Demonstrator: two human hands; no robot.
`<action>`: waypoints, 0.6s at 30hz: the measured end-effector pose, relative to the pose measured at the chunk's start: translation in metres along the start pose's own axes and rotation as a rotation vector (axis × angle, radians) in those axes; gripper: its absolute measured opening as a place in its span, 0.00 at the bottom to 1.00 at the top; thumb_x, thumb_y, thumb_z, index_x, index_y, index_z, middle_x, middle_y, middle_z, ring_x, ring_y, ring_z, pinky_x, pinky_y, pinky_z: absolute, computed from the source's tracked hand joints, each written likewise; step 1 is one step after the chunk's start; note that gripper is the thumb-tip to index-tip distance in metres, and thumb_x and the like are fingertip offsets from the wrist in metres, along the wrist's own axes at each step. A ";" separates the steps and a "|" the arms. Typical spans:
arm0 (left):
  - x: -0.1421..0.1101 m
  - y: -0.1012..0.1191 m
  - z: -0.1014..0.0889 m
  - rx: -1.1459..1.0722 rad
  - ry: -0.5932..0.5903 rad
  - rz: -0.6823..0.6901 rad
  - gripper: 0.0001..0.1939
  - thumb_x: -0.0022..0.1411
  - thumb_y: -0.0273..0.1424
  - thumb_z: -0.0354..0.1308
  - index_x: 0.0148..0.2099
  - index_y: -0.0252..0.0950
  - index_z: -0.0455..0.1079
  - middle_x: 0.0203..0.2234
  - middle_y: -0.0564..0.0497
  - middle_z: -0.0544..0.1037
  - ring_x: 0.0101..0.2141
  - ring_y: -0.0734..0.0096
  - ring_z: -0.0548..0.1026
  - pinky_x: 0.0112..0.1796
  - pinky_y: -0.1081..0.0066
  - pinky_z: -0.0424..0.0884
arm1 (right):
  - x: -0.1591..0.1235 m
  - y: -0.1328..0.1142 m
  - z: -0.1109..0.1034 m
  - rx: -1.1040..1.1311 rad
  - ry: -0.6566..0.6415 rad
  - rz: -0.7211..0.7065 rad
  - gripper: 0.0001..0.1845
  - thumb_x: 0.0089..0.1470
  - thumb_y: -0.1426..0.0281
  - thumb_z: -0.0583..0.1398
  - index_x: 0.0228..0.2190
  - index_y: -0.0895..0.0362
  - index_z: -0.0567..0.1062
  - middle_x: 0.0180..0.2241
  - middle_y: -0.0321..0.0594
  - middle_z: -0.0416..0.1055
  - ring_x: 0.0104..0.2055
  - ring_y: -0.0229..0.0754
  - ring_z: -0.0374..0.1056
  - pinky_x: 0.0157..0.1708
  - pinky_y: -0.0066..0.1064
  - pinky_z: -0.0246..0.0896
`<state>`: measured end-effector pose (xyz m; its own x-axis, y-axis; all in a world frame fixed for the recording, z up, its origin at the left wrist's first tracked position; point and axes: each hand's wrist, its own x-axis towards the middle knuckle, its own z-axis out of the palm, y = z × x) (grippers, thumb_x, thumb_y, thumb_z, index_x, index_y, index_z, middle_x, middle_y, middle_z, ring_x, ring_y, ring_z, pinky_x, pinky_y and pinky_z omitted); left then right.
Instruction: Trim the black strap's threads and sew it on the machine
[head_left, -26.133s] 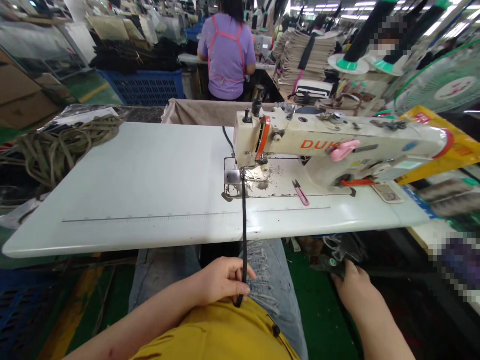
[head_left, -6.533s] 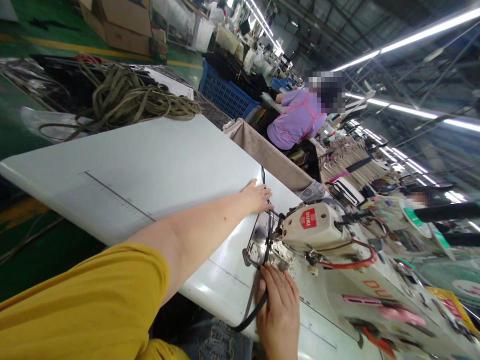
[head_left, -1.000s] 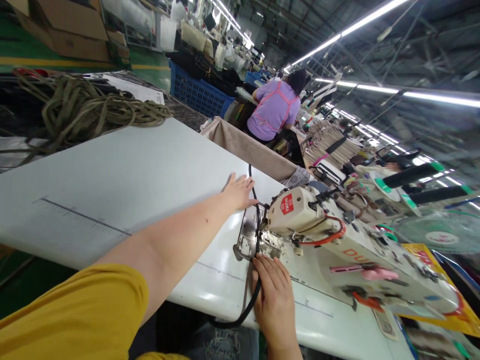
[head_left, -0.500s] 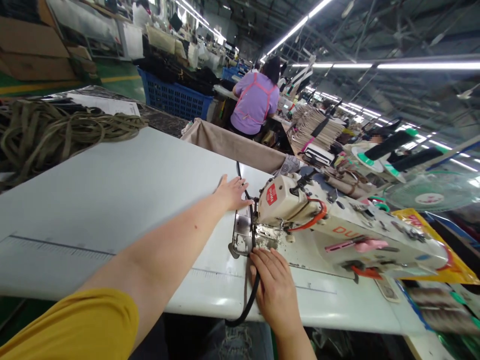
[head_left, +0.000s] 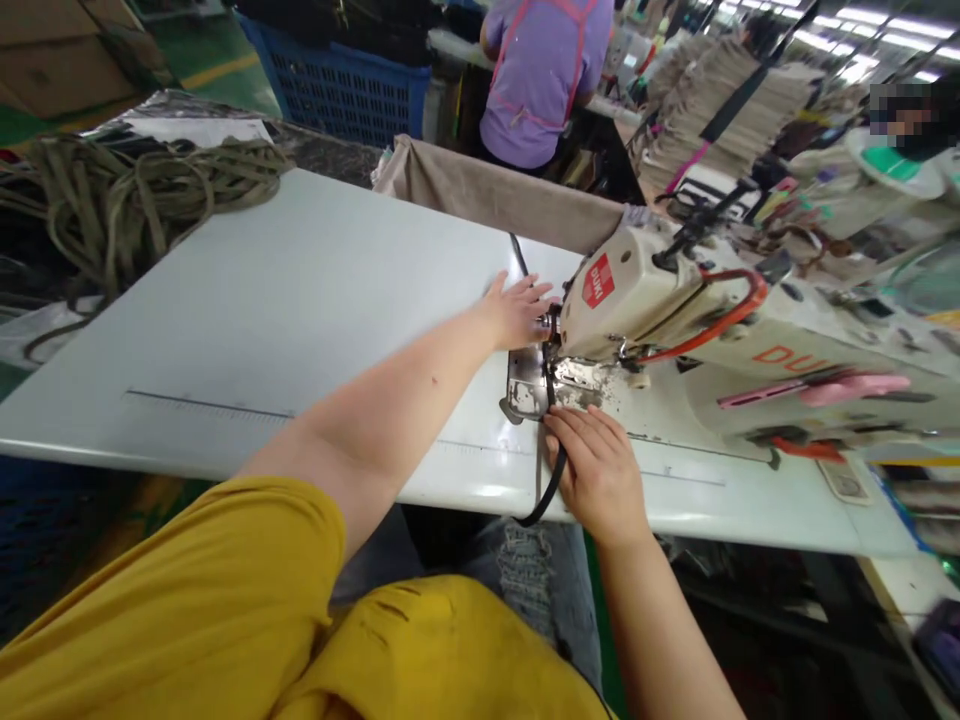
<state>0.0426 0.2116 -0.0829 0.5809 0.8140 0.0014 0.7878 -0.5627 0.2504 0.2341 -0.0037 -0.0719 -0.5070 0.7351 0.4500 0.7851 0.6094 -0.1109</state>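
Note:
A narrow black strap (head_left: 557,478) runs under the needle area of the white sewing machine (head_left: 675,300) and hangs in a curve over the table's front edge. My left hand (head_left: 516,312) lies behind the needle, palm down with fingers spread, beside and partly over the strap's far part. In front of the needle plate, my right hand (head_left: 600,468) has its fingers on the strap, which passes between fingertips and thumb. The strap's far end (head_left: 517,252) shows past my left fingers. The needle tip is too small to make out.
Olive straps (head_left: 142,200) lie heaped left of the white tabletop (head_left: 315,270). A beige cloth-lined bin (head_left: 487,190) borders the back edge. Pink-handled snips (head_left: 761,394) are on the machine arm. Beyond are a blue crate (head_left: 337,90) and a co-worker (head_left: 536,80) in purple.
Over the last second my view has tilted down and levelled. Both hands keep about the same places by the machine. Earlier, the snips lay on the table and my right hand was below it.

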 end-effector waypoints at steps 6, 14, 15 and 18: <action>-0.003 -0.009 0.000 0.007 -0.022 -0.148 0.40 0.72 0.54 0.38 0.78 0.41 0.47 0.77 0.49 0.45 0.75 0.50 0.42 0.70 0.39 0.32 | 0.000 -0.002 0.000 -0.006 0.021 -0.024 0.12 0.67 0.72 0.60 0.50 0.57 0.79 0.52 0.45 0.81 0.54 0.47 0.76 0.65 0.46 0.62; -0.008 -0.019 -0.009 -0.007 0.007 -0.273 0.43 0.71 0.58 0.35 0.79 0.41 0.45 0.77 0.48 0.45 0.75 0.45 0.40 0.69 0.37 0.33 | 0.002 -0.002 -0.001 -0.012 0.011 -0.018 0.12 0.68 0.72 0.60 0.50 0.57 0.79 0.51 0.46 0.81 0.53 0.47 0.76 0.64 0.47 0.63; -0.008 -0.019 -0.009 -0.008 0.010 -0.279 0.43 0.71 0.58 0.34 0.79 0.41 0.45 0.77 0.48 0.45 0.75 0.44 0.40 0.69 0.37 0.32 | 0.002 -0.001 -0.001 -0.012 0.008 -0.017 0.12 0.68 0.72 0.60 0.50 0.57 0.79 0.51 0.45 0.81 0.54 0.47 0.76 0.64 0.47 0.63; -0.009 -0.020 -0.008 -0.012 0.048 -0.327 0.44 0.71 0.59 0.35 0.79 0.39 0.43 0.77 0.44 0.44 0.75 0.43 0.39 0.69 0.38 0.31 | 0.001 -0.001 0.000 -0.014 0.007 -0.014 0.12 0.67 0.72 0.60 0.50 0.57 0.79 0.52 0.45 0.81 0.54 0.48 0.76 0.64 0.47 0.63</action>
<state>0.0203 0.2166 -0.0802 0.2869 0.9573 -0.0352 0.9284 -0.2688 0.2565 0.2326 -0.0035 -0.0707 -0.5155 0.7246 0.4573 0.7829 0.6153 -0.0924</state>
